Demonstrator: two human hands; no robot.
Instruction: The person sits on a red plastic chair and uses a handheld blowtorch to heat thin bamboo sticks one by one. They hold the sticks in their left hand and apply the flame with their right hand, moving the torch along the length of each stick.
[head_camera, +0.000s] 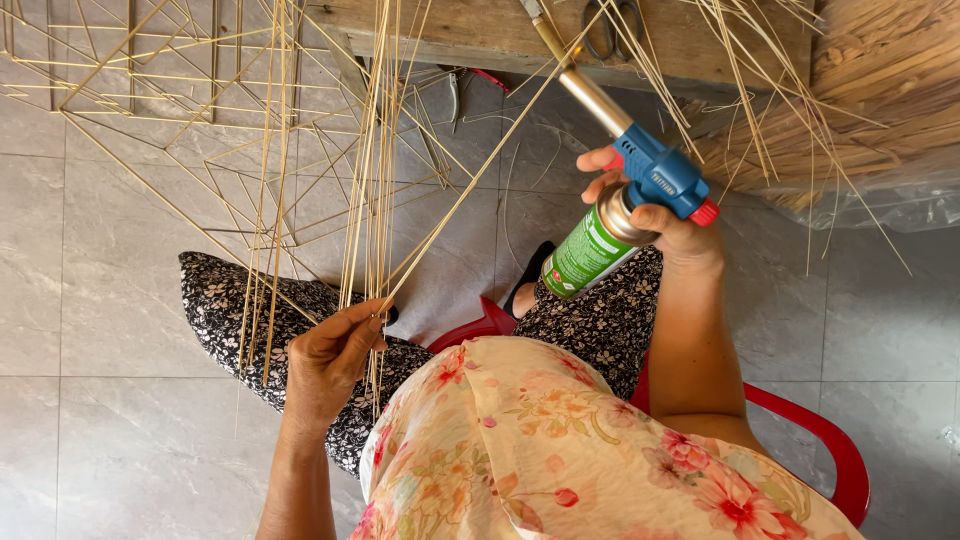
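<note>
My right hand (668, 222) grips a gas torch: a green canister (586, 256) with a blue head (662, 176), a red knob and a long metal nozzle (578, 78) pointing up toward the wooden bench. My left hand (330, 358) pinches the lower end of a thin bamboo strip (480, 170) that slants up to the right and crosses near the nozzle. A bundle of pale bamboo strips (372, 150) hangs upright just above that hand, over my lap.
A wooden bench (480, 35) with scissors (610, 28) runs along the top. A frame of joined bamboo sticks (180, 110) stands at the upper left. Piled straw-like strips (880, 90) fill the upper right. I sit on a red plastic chair (830, 440) on grey floor tiles.
</note>
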